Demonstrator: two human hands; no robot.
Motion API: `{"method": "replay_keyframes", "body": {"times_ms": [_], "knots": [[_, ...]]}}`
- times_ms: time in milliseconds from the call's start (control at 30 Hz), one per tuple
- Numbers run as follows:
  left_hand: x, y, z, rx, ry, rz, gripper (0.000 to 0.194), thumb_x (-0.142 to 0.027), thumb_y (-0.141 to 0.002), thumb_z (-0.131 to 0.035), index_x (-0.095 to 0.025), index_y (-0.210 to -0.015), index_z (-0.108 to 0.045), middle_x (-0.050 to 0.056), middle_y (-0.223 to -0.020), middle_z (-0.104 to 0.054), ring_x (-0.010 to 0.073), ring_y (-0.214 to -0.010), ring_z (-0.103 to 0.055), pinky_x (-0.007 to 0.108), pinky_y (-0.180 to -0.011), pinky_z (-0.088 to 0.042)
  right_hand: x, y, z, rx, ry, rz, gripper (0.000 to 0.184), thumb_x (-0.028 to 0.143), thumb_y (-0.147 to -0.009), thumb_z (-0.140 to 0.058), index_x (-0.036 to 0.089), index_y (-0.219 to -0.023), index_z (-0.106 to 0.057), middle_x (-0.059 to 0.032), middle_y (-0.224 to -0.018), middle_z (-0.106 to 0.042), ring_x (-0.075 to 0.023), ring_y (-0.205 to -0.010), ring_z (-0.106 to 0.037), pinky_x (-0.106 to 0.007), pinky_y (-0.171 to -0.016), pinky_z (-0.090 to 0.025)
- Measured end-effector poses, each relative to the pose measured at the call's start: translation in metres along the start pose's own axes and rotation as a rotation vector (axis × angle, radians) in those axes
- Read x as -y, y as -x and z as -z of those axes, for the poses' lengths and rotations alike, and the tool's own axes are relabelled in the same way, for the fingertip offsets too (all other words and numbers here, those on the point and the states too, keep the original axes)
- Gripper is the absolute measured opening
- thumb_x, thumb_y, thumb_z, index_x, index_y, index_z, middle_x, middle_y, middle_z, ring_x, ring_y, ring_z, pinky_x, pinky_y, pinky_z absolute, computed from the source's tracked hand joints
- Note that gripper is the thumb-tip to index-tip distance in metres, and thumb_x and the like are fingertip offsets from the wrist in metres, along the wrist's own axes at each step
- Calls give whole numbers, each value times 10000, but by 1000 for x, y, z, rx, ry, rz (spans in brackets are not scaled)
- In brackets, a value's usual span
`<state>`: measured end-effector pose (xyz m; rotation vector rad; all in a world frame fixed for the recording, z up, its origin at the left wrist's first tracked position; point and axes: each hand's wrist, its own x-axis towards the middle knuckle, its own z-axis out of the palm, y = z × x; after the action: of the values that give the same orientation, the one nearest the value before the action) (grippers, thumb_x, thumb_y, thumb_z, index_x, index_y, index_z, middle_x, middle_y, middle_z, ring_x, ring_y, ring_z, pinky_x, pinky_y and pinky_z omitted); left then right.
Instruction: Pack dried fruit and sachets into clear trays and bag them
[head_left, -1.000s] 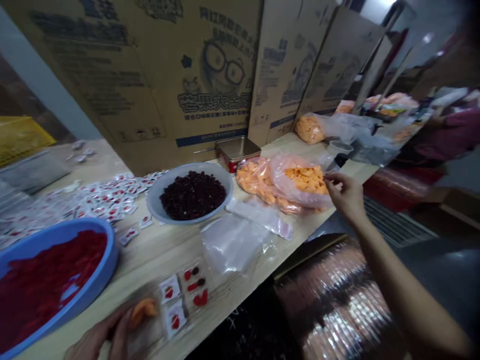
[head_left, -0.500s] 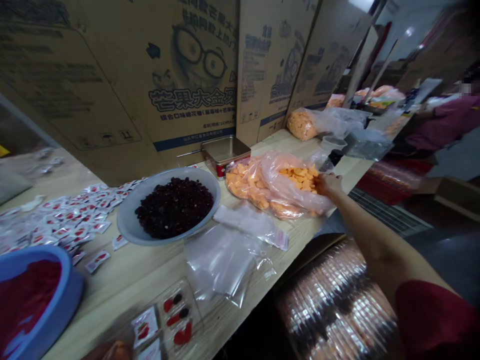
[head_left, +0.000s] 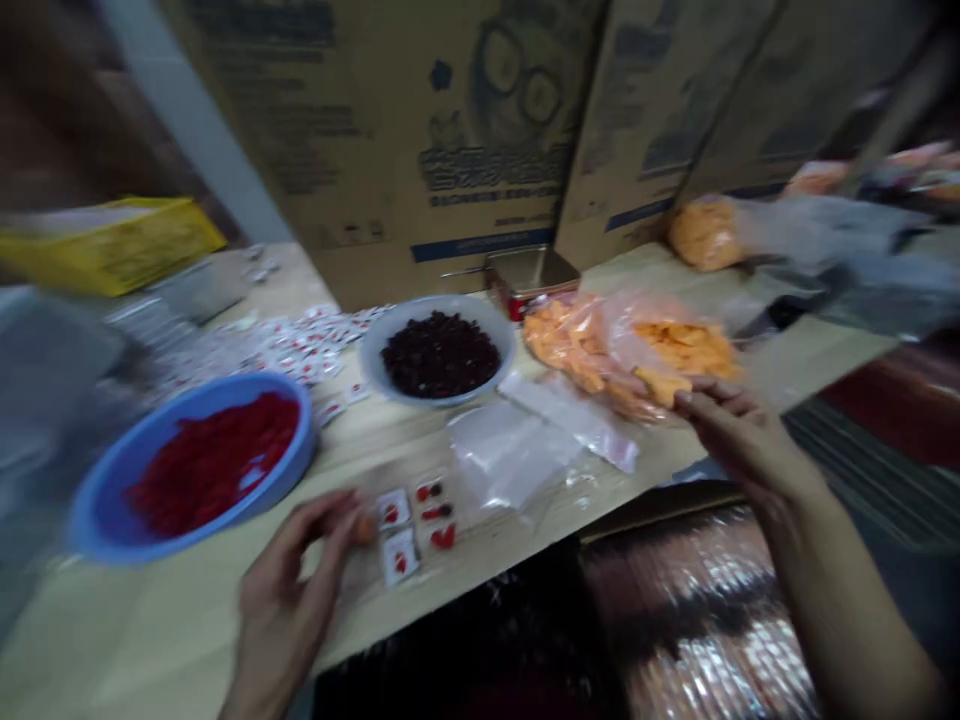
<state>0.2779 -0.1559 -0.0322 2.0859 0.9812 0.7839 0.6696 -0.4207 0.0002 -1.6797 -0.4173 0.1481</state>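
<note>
My right hand pinches an orange candy piece at the near edge of a clear bag of orange candy pieces. At the left end of a clear plastic tray, my left hand has thumb and fingers closed around a small orange piece, partly hidden and blurred. Two white sachets with red prints lie in the tray, beside red and dark candy pieces. Flat clear plastic bags lie right of the tray.
A blue basin holds red pieces; a pale bowl holds dark ones. Many small sachets lie behind them. A metal tin stands before tall cardboard boxes. Shiny wrapped packs are below the table edge.
The view has swung left. My right hand has come away from inside the orange bag with a piece between its fingers. My left hand has come fully into view at the tray.
</note>
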Motion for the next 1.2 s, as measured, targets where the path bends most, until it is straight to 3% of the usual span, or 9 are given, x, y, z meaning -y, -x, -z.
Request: {"method": "replay_keyframes", "body": {"times_ms": [67, 200, 267, 367, 500, 633, 867, 1000, 1200], "knots": [[-22, -7, 0, 71, 155, 30, 360, -391, -916, -595, -222, -1234, -598, 67, -1129, -683, 176, -918, -661, 283, -781, -549, 3, 41, -64, 276, -157, -109, 295, 408, -667, -848, 216, -858, -730, -41, -841, -714, -157, -721, -645, -260, -646, -497], [-34, -21, 11, 202, 131, -154, 357, -345, -892, -653, -240, -1232, -628, 83, -1287, -624, 217, -1156, -585, 326, -927, -503, 5, 108, -187, 842, -264, -173, 283, 430, -757, -781, 225, -949, -744, -33, -903, -744, -170, -786, -671, -303, -742, -526], [-24, -18, 21, 268, 65, -150, 244, -327, -911, -627, -232, -1128, -687, 74, -1174, -678, 216, -1113, -605, 342, -951, -480, 1, 131, -233, 997, -293, -173, 268, 433, -773, -759, 218, -932, -747, -24, -870, -746, -158, -745, -659, -301, -725, -522], [0, -2, 33, 295, 28, -54, 200, -297, -919, -606, -218, -1072, -706, 57, -1038, -706, 197, -977, -637, 327, -893, -481, -10, 153, -274, 1086, -336, -169, 244, 433, -769, -750, 219, -887, -746, -14, -841, -744, -168, -753, -664, -313, -734, -526], [28, 22, 33, 305, 25, 93, 237, -292, -887, -636, -203, -1103, -676, 23, -930, -695, 165, -838, -625, 276, -765, -465, -25, 173, -295, 1087, -271, -126, 235, 401, -772, -732, 212, -911, -721, -26, -858, -742, -209, -828, -685, -348, -763, -532], [41, 37, 21, 255, -33, 232, 165, -294, -900, -602, -192, -1015, -664, -1, -803, -658, 146, -719, -589, 263, -680, -434, -32, 185, -298, 991, 51, 145, 161, 275, -818, -685, 188, -953, -703, -42, -865, -719, -194, -788, -642, -352, -769, -499], [49, 43, 13, 141, -361, 35, 134, -214, -919, -556, -211, -979, -676, 69, -1008, -655, 230, -972, -566, 363, -871, -426, -33, 196, -290, 912, 277, 604, 169, 133, -906, -599, 197, -1033, -690, -91, -1132, -663, -251, -1051, -563, -405, -912, -410], [49, 43, 15, 146, -518, 29, 140, -203, -915, -553, -221, -942, -689, 76, -973, -640, 257, -960, -559, 387, -812, -419, -28, 200, -293, 917, 381, 688, 126, 167, -927, -603, 213, -957, -716, -63, -1014, -667, -239, -963, -532, -385, -852, -384], [54, 44, 14, 135, -463, 48, 160, -184, -931, -527, -211, -993, -672, 72, -998, -663, 245, -967, -598, 398, -822, -432, -19, 198, -306, 973, 588, 649, 132, 158, -894, -635, 205, -802, -716, -47, -910, -678, -245, -940, -536, -399, -814, -346]]}}
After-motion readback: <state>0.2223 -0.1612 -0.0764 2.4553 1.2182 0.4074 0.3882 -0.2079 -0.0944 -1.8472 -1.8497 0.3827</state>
